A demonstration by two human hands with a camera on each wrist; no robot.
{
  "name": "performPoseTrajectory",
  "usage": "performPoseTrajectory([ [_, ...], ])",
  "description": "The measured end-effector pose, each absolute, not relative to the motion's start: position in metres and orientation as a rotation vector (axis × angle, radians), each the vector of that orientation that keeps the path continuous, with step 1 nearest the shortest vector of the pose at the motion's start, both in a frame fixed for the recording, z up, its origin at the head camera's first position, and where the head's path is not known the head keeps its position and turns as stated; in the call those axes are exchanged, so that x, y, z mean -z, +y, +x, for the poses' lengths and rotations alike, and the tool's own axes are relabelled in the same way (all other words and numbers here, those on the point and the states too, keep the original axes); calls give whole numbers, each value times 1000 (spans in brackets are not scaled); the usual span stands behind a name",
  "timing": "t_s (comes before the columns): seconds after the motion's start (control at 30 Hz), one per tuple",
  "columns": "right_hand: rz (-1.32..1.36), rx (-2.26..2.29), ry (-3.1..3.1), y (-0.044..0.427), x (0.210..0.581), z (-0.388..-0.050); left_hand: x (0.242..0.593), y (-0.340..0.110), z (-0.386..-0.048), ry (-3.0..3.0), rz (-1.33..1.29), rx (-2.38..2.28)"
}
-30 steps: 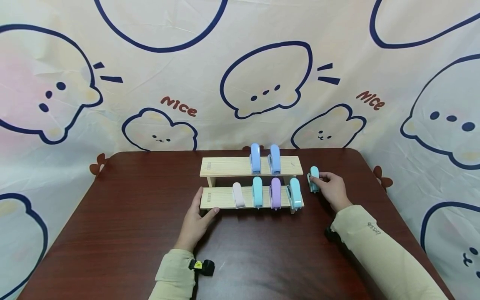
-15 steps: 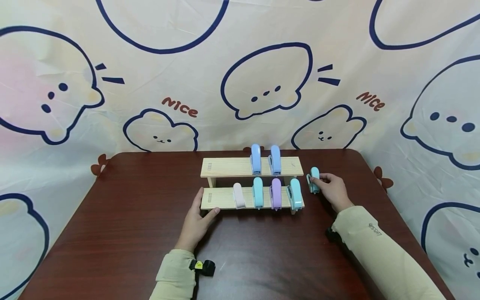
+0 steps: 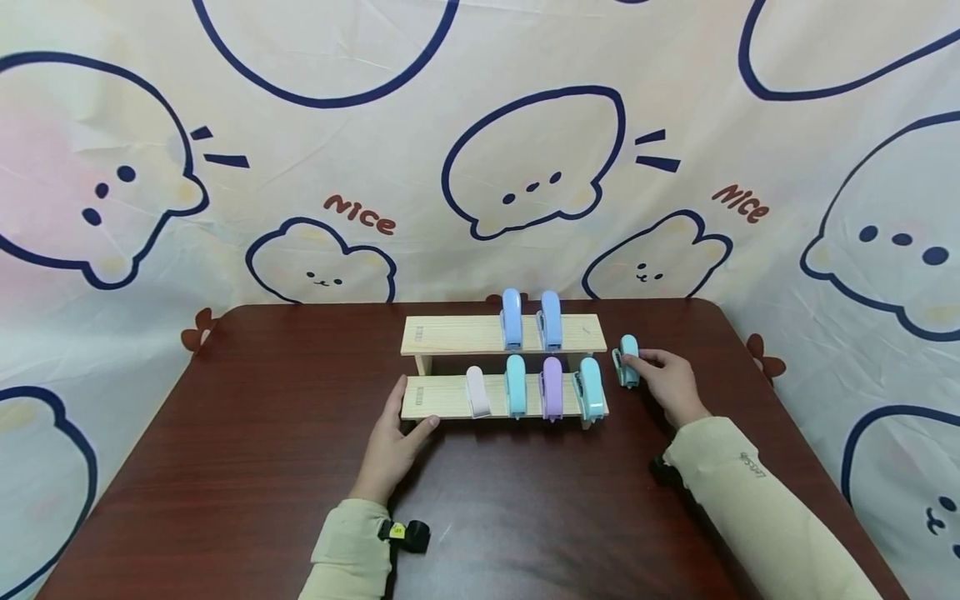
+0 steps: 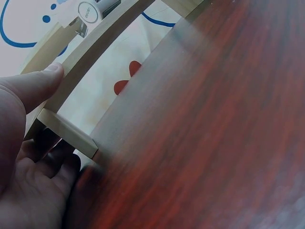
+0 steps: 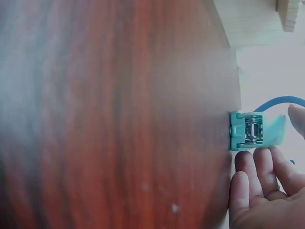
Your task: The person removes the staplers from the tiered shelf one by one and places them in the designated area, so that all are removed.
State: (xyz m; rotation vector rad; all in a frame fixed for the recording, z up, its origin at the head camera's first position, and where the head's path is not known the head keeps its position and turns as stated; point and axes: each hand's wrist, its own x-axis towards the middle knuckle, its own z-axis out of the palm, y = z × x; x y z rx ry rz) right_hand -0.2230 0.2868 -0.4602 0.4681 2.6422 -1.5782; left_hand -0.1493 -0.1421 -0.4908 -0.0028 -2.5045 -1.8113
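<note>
- Background: pale cloth [image 3: 525,42], creased, printed with rounded navy-outlined figures and "Nice" lettering; before it, a dark red-brown table [image 3: 225,467], glossy, with streaked wood grain.
- Key relation: turquoise stapler [image 3: 630,375] on the table, just right of the wooden rack [image 3: 442,333] and apart from it. Its long axis runs roughly away from the wearer, near parallel to the pieces on the rack.
- Right hand [image 3: 671,385]: the nearer one, reaching from the stapler's right, the side away from the rack; thumb and fingers pinch the piece.
- Left hand [image 3: 390,442]: at the opposite end of the rack, gripping its lower tier, thumb along the front edge.
- Rack: two stepped planks of pale, unpainted wood, straight-edged, on short supports.
- Lower tier, left to right: white stapler [image 3: 477,393], aqua stapler [image 3: 516,386], lilac stapler [image 3: 552,387], aqua end stapler [image 3: 589,389], slightly tilted.
- Upper tier: two blue staplers [image 3: 512,320], side by side.
- Held piece, right wrist view: smooth, plastic-looking shell, metal coil exposed at the end.
</note>
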Motion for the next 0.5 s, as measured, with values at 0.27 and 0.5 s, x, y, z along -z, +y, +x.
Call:
performPoseTrajectory([
  [0.27,481,1734,2548,290,459,-213,491,-142,-150,-2498,1,1828],
  [0.5,547,1903,2484,288,458,-210,490,-142,-149,-2493,3,1826],
])
